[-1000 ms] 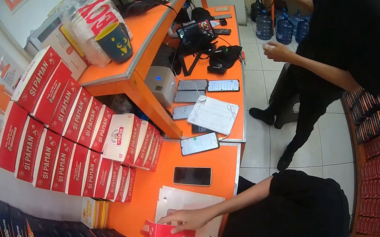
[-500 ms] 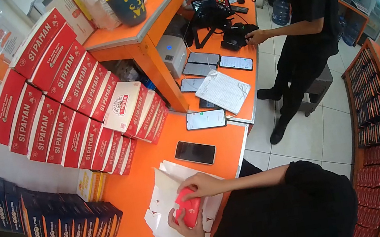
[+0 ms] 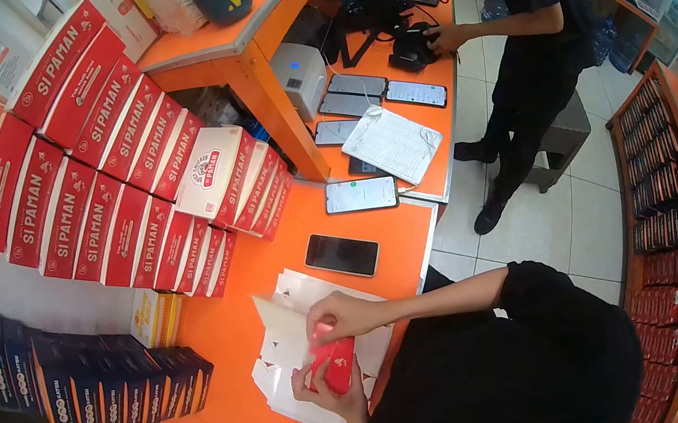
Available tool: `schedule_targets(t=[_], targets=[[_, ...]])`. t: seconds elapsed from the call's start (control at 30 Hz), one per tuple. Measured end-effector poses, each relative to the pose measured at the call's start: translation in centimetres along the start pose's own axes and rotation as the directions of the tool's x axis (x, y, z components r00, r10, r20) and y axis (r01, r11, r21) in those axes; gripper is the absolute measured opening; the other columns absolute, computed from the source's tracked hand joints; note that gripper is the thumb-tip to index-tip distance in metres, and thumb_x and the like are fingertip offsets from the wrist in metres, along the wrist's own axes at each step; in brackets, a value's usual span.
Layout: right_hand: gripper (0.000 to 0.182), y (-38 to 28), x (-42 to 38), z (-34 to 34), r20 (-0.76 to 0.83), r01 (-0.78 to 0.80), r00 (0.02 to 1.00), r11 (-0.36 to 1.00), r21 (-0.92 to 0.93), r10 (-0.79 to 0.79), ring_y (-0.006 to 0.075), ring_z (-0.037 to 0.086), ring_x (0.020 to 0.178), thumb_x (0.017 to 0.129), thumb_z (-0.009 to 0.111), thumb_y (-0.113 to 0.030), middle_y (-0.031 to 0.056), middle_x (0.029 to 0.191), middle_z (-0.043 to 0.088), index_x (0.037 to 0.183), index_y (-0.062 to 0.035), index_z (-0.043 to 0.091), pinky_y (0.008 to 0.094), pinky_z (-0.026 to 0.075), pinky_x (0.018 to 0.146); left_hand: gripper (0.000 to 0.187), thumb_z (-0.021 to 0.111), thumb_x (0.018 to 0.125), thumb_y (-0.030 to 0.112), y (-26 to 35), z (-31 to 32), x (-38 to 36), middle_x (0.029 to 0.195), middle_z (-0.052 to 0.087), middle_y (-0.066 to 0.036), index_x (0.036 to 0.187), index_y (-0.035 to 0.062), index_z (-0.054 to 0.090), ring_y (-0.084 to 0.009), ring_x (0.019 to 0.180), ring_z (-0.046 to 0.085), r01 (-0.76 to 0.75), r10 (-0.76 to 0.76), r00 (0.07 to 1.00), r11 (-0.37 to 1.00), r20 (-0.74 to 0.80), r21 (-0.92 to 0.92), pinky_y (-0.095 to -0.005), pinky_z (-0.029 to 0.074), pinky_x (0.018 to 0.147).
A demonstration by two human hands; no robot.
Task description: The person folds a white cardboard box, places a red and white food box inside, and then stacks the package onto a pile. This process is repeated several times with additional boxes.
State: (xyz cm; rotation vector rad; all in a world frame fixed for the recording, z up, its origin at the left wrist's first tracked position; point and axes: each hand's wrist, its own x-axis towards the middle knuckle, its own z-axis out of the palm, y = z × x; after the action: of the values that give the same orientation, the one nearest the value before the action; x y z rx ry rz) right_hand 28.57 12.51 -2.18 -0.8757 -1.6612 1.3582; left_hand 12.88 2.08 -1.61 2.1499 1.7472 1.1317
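Near the table's front edge, a small red carton (image 3: 341, 367) with a white print is held over white box blanks (image 3: 281, 373) that lie open and flat. My left hand (image 3: 334, 399) wraps round its lower side with bent fingers. My right hand (image 3: 345, 314) pinches the carton's upper end, where a bit of red shows at the fingertips. The fingers hide part of the carton. A dark-screened phone (image 3: 342, 255) lies just beyond my right hand.
Stacked red boxes (image 3: 115, 186) and dark blue boxes (image 3: 117, 387) stand left. Several phones, a notepad (image 3: 394, 147) and an orange shelf leg (image 3: 284, 122) are farther back. A person (image 3: 534, 8) in black stands at right, one hand at a black device (image 3: 412, 49).
My right hand has shifted from across the carton's top to its upper end, and more of the red face shows. My left hand keeps its hold. The whole view has shifted slightly.
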Motion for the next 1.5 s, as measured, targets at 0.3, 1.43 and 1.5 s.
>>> schedule_targets(t=[0.3,1.43,1.5], targets=[[0.039,-0.4,0.8,-2.4,0.025,-0.313,0.921,0.701,0.641,0.388,0.0095,0.050,0.068,0.082,0.064,-0.035,0.0012,0.071,0.049,0.060,-0.0028,0.063,0.0240,0.042,0.056,0.056,0.043,0.092,0.039,-4.0,-4.0,2.2,0.128,0.041,-0.018,0.132,0.0016,0.034,-0.0318,0.116,0.046,0.465,-0.781,0.624,0.386,-0.015,-0.797,-0.0428,0.041,0.094],[0.056,6.6,-2.7,-0.7,0.205,-0.108,0.960,0.928,-0.356,0.190,0.0368,0.054,0.103,0.082,0.048,0.001,0.0225,0.111,0.053,0.134,-0.0152,0.038,0.0424,0.046,0.083,0.045,0.039,0.094,0.014,-9.6,4.7,-7.1,0.128,0.041,-0.023,0.133,-0.0074,0.029,-0.0318,0.118,0.045,0.405,-0.437,0.897,0.875,-0.073,-0.266,-0.0377,0.038,0.098],[0.057,6.9,-3.2,-0.8,0.192,0.009,0.979,0.931,-0.366,0.067,0.0357,0.052,0.107,0.082,0.050,0.001,0.0211,0.115,0.051,0.135,-0.0158,0.038,0.0404,0.045,0.085,0.056,0.050,0.086,0.006,-9.1,5.1,-7.6,0.132,0.037,-0.022,0.136,-0.0072,0.027,-0.0308,0.124,0.037,0.426,-0.506,0.862,0.693,0.029,-0.581,-0.0395,0.032,0.103]])
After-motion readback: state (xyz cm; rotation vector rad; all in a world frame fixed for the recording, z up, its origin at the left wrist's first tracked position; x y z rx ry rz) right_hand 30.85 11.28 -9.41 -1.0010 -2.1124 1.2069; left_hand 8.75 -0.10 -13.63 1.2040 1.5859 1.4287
